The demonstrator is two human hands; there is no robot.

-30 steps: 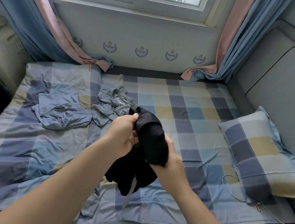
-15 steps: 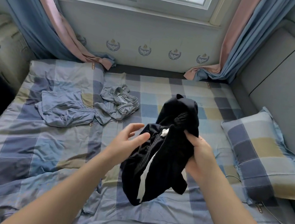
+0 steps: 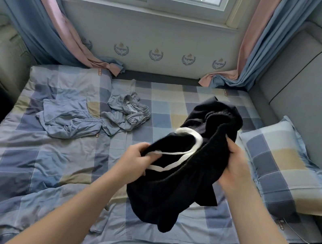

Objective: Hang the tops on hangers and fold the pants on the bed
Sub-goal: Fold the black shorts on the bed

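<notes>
Left hand [image 3: 136, 161], released a moment ago, now joins the right hand [image 3: 235, 169] gripping the black pants [image 3: 170, 189] at frame centre, apparently readying the fold.

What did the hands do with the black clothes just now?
The left hand let go, then gripped the black pants again near the white drawstring, pulling them open. The right hand kept holding. The grey garment, blue garment and pillow stayed put.
</notes>
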